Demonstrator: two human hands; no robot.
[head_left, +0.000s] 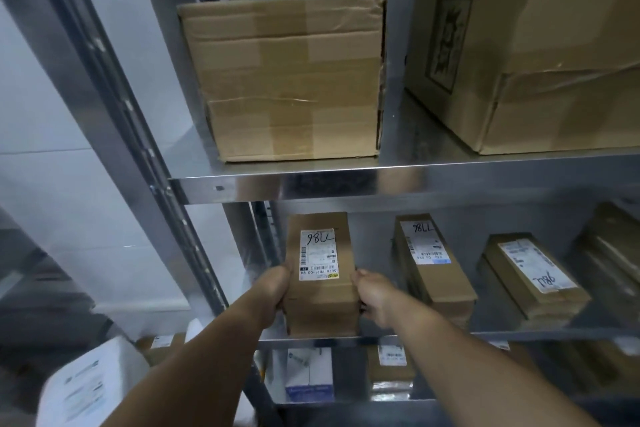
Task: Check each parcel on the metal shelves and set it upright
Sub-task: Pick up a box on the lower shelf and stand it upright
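A narrow brown parcel (320,302) with a white shipping label stands at the left end of the middle metal shelf (519,334). My left hand (275,291) grips its left side and my right hand (372,298) grips its right side. To its right a second labelled parcel (433,274) stands leaning back. Further right a third labelled parcel (533,277) lies flat on top of another box.
Two large cardboard boxes (287,80) (540,55) sit on the upper shelf (381,180). More parcels (391,364) and a blue-and-white box (308,374) stand on the lower shelf. A shelf upright (138,135) runs down the left. White packages (90,388) lie at the lower left.
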